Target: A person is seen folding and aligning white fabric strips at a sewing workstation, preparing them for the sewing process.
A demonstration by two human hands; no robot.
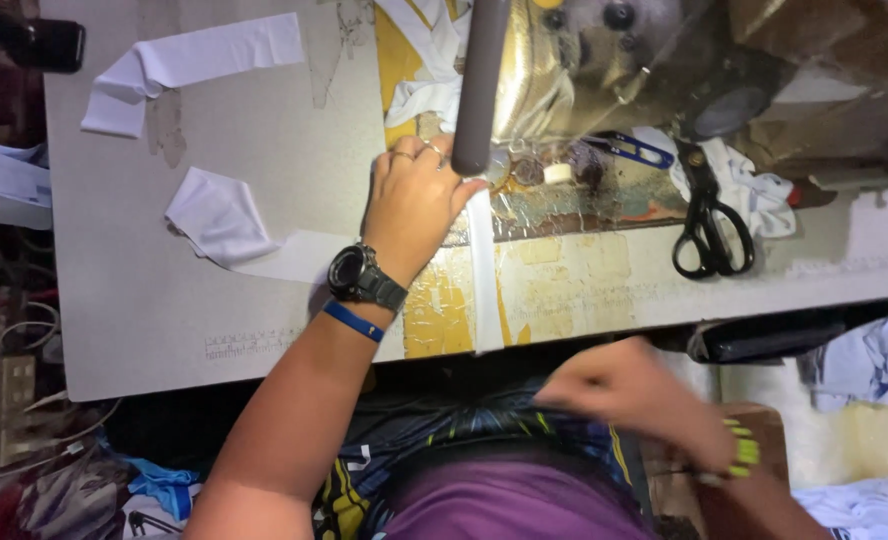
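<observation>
Upper left of the frame: a loose white fabric strip [189, 58] lies on the grey table [144, 320], with a folded white fabric piece [219, 215] below it, well apart from our hands.

Left hand [412, 205]: at centre frame, palm down, fingers flat and spread, pressing the long white band [483, 270] to the table beside the sewing machine [584, 70]; it presses down but grasps nothing.

White band: runs from under that hand straight down to the near table edge, where it hangs over.

Dark post [481, 80]: stands just beside our fingertips (we cannot tell what it belongs to).

Right hand [629, 395]: lower right of centre, below the table edge, blurred; we cannot tell whether it grips anything.

Black scissors [709, 225]: right of centre on the table, blades pointing up the frame, well apart from both hands.

Risk, as we judge it: fingertips sit close to the machine's working area, so a slip forward could catch them; the band could skew if pressure lifts.

Room: bare table to the left; the right side is crowded by scissors and cloth scraps [754, 190].
</observation>
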